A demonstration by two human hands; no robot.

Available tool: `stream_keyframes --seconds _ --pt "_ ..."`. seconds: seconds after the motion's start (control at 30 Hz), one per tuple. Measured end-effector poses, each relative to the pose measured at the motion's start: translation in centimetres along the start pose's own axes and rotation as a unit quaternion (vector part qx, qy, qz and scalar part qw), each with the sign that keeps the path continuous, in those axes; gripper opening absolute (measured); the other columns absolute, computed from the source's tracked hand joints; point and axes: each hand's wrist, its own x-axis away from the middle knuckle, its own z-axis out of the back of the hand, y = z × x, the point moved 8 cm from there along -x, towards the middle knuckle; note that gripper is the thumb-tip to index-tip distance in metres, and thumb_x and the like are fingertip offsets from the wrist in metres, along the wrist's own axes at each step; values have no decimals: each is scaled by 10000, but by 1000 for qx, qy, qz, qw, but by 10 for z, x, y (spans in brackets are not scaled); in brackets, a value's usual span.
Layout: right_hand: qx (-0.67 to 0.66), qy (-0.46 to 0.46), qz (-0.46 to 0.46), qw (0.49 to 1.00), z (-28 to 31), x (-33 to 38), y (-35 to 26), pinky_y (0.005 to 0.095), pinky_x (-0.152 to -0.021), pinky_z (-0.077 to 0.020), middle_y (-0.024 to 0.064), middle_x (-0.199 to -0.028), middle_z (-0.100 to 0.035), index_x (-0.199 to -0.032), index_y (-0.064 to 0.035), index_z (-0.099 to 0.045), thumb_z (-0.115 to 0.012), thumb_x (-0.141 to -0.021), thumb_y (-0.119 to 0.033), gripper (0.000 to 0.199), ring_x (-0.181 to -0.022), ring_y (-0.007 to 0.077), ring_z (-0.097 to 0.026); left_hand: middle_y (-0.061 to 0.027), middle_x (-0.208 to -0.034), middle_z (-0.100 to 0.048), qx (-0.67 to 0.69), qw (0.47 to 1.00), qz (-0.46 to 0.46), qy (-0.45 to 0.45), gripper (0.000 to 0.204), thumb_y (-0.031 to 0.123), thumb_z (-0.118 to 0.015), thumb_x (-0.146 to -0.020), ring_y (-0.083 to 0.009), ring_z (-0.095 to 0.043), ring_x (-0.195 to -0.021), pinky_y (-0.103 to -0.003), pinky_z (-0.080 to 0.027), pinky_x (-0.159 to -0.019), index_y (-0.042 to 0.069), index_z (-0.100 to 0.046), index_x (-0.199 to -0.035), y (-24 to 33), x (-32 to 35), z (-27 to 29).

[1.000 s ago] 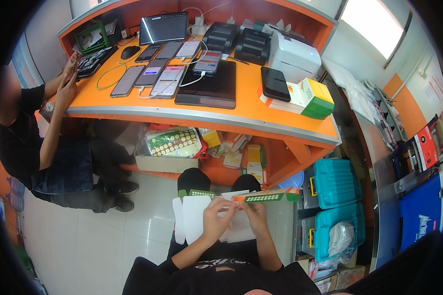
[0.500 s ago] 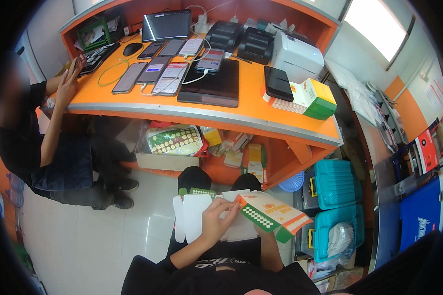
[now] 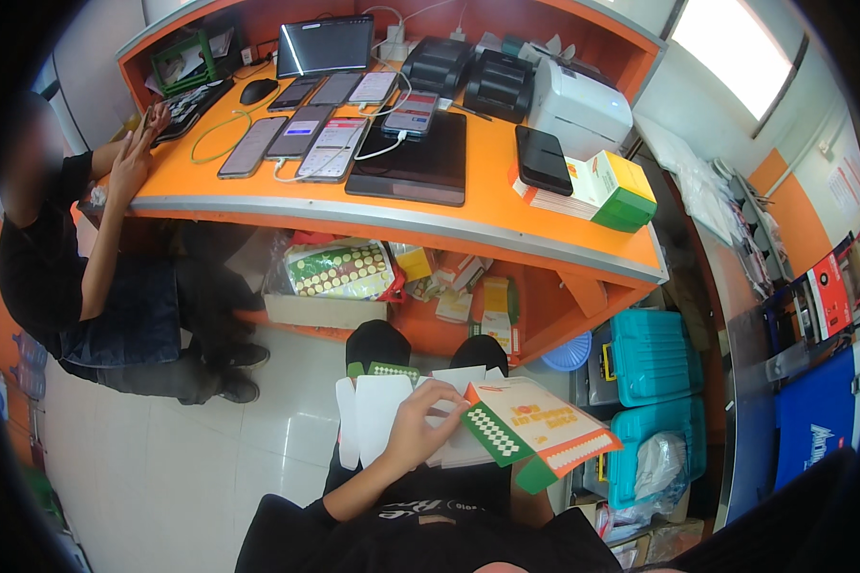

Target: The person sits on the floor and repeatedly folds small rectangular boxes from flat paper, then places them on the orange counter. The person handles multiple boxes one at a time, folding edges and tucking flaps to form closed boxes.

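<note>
Over my lap, my left hand (image 3: 424,426) pinches the left edge of a partly folded cardboard carton (image 3: 535,420) between thumb and fingers. The carton is cream with orange edges, a green side panel patterned in white and a green flap hanging at its lower corner. It is tilted, with its right end over my right leg. My right forearm (image 3: 531,506) runs up beneath it, and the right hand itself is hidden behind the card. Flat unfolded cartons (image 3: 382,409), white side up, lie across my thighs under the left hand; a green patterned flap (image 3: 392,371) shows at their far edge.
Ahead stands an orange desk (image 3: 506,222) with phones, a tablet (image 3: 407,172), a laptop, printers and a made-up carton (image 3: 626,196). Teal toolboxes (image 3: 655,358) stand at right. A seated person (image 3: 62,239) is at left. Beneath the desk is an open box (image 3: 325,312) of packaging.
The carton has tipped and shifted slightly right and downward, its front face now more toward me. My left hand keeps its pinch; the right hand has gone further behind the card.
</note>
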Motion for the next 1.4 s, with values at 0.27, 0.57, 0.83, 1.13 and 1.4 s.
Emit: stream_keyframes --seconds 0.27,0.57,0.83,1.13,1.4 --pt "2 4 0 1000 -3 -1 0 291 -847 -515 96 -1102 -620 -1171 -5 -570 -670 -859 -35 328 -1001 175 -621 -90 -976 -589 -68 996 -36 43 93 33 -711 -802 -183 -603 -868 -280 -513 -724 3 -658 -871 16 5 4" --pt "20 4 15 1000 -1 3 -5 288 -835 -517 97 -1085 -626 -1153 -8 -583 -667 -857 -31 309 -986 177 -630 -102 -912 -616 33 999 13 -22 74 18 -707 -817 -188 -632 -808 -255 -526 -733 -13 -679 -879 10 10 0" --pt "38 2 33 999 -4 3 -7 285 -825 -518 97 -1070 -631 -1138 -11 -594 -664 -855 -28 292 -972 179 -638 -105 -906 -629 -23 999 -29 12 138 44 -734 -799 -223 -654 -872 -293 -541 -755 -2 -673 -913 17 9 3" --pt "69 3 65 995 -5 14 -6 282 -813 -519 97 -1053 -636 -1121 -13 -607 -661 -853 -25 273 -956 180 -647 -113 -931 -650 -165 978 -112 62 255 106 -759 -774 -283 -677 -803 -333 -553 -674 41 -632 -984 22 12 -5" --pt "68 -37 51 996 -24 0 -21 279 -803 -520 97 -1038 -641 -1105 -16 -619 -658 -851 -21 257 -943 182 -655 -120 -913 -666 -85 995 -26 37 212 56 -742 -765 -246 -698 -775 -301 -561 -673 12 -667 -959 -11 2 -1"
